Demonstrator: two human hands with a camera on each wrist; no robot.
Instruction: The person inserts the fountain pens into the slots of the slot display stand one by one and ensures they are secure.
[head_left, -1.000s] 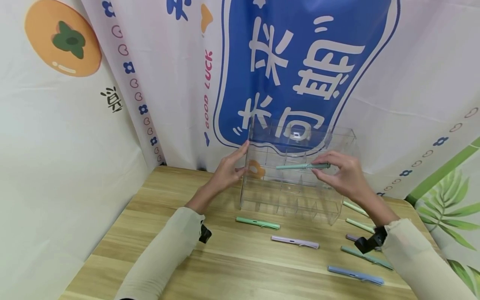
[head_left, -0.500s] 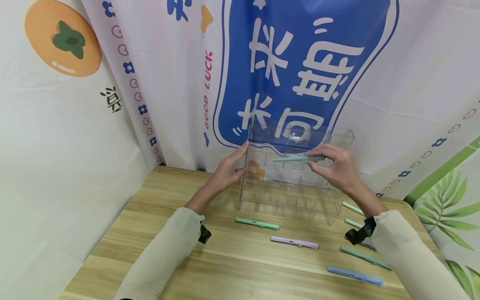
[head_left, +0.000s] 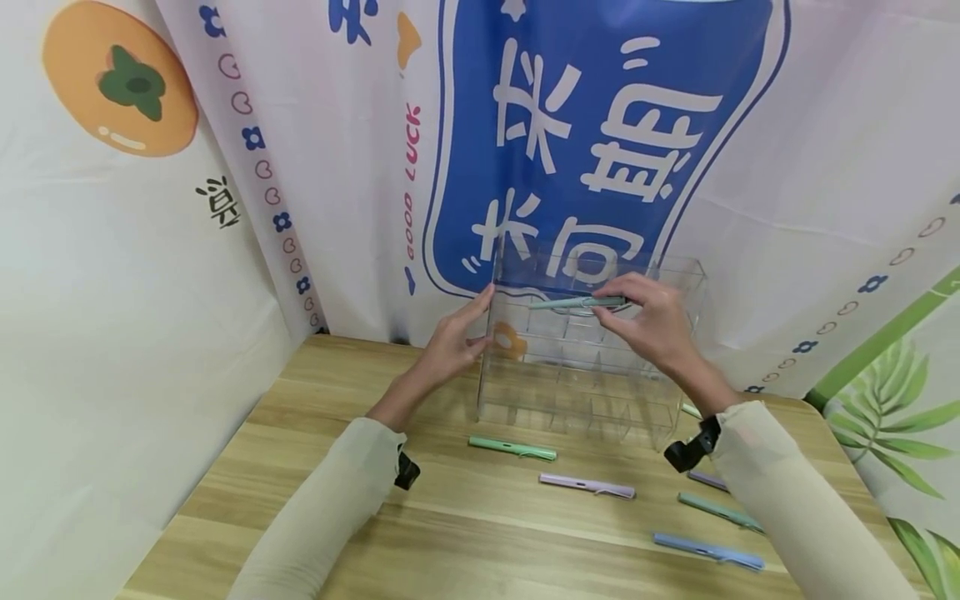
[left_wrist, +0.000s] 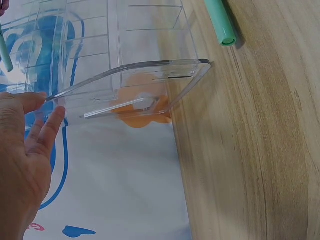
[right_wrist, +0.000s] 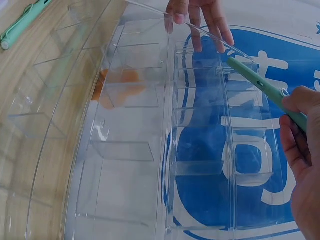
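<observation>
A clear compartment rack (head_left: 577,340) stands upright on the wooden table, against the printed backdrop. My left hand (head_left: 450,343) touches its left side panel with fairly straight fingers; the left wrist view shows the fingertips at that panel's edge (left_wrist: 135,65). Between thumb and fingers, my right hand (head_left: 651,321) pinches a teal-green pen (head_left: 558,303). It lies nearly level before the rack's upper rows, tip end to the left. In the right wrist view, the pen (right_wrist: 260,83) points toward the upper compartments, which look bare. Whether it crosses the rack's front is hard to tell.
In front of the rack lie a green pen (head_left: 512,448) and a lilac pen (head_left: 587,485). To the right are a blue pen (head_left: 707,551), a dark green pen (head_left: 718,510) and a purple pen (head_left: 707,480). The right forearm partly covers that side.
My right hand has carried the teal-green pen up and to the left, toward the rack's upper rows. The left hand and the rack stay about where they were.
</observation>
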